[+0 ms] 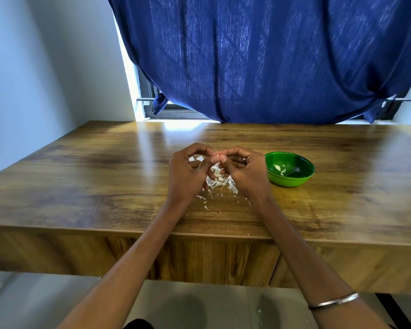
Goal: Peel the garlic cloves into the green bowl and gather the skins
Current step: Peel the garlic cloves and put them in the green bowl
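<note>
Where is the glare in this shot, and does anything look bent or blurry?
Head view: window light leaves a bright glare patch on the far edge of the table; the wide lens bows the curtain and the table's edges; the garlic clove pinched between both hands is tiny and soft, though the green bowl reads clearly.

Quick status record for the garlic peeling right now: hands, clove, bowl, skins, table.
left hand: pinches the clove together with the right
right hand: pinches the same clove; ring on one finger
clove: small, held between both hands' fingertips above the skins
green bowl: on the table right of the hands, a few peeled cloves inside
skins: loose white pile under the hands, scraps scattered nearer the table edge
table: wooden
</note>
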`<control>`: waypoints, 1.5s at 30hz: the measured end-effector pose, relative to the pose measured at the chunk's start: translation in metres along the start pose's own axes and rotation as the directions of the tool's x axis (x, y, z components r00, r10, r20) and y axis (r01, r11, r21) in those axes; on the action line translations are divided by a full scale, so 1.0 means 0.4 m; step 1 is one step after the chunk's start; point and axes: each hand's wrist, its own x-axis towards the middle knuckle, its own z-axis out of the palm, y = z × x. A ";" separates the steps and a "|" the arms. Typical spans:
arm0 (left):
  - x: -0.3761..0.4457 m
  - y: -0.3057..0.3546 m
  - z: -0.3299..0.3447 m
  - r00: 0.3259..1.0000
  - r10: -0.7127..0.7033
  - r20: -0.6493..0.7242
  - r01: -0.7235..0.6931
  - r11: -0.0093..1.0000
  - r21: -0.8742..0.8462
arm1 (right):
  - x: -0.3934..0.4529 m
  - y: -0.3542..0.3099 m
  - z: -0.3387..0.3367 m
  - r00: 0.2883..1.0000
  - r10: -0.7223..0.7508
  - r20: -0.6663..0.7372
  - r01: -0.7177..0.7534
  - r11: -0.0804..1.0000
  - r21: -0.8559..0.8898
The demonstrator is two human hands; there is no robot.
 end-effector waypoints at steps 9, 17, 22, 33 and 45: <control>0.010 -0.020 0.000 0.996 -0.037 0.084 0.042 0.998 -0.051 | -0.002 -0.001 0.001 0.992 0.105 0.076 -0.119 0.969 0.217; 0.007 -0.027 0.005 0.995 -0.005 0.097 0.008 0.999 -0.031 | -0.005 -0.001 0.003 0.989 0.112 0.097 -0.127 0.978 0.165; 0.005 -0.025 0.012 0.997 0.035 0.073 -0.033 0.999 -0.030 | -0.009 -0.009 0.006 0.989 0.115 0.090 -0.132 0.968 0.215; -0.001 -0.017 0.024 0.999 0.044 0.010 -0.043 0.999 -0.019 | -0.004 -0.013 0.014 0.980 0.189 0.064 -0.199 0.927 0.318; -0.003 -0.011 0.012 0.999 -0.036 -0.003 0.036 0.998 -0.043 | -0.006 -0.018 0.010 0.984 0.177 0.023 -0.176 0.944 0.280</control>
